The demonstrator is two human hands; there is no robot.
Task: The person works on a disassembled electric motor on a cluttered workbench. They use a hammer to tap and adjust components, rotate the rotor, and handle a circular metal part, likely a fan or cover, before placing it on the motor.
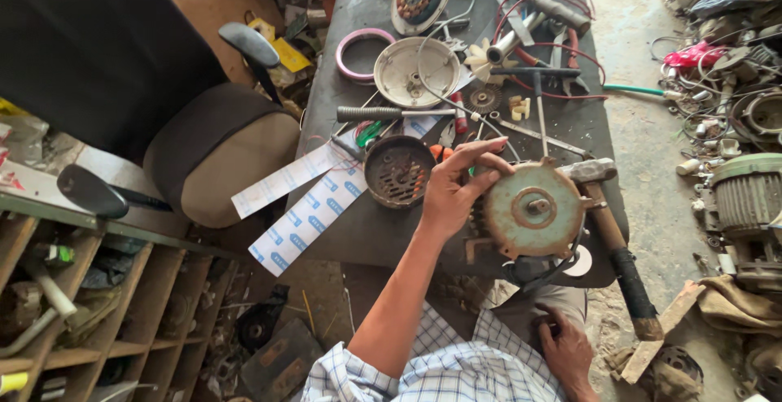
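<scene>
Cluttered dark tabletop. My left hand grips the round motor housing by its rim; looks heavy, rigid metal. Right hand rests loosely curled on my knee, holding nothing.

Motor housing sitting at table's near edge, left hand lying against its left side. Hammer lying right of it, overhanging near right corner. Round bowl-shaped casing resting left of hand. Dish cover lying behind, mid-table. Right hand resting below table edge.
</scene>
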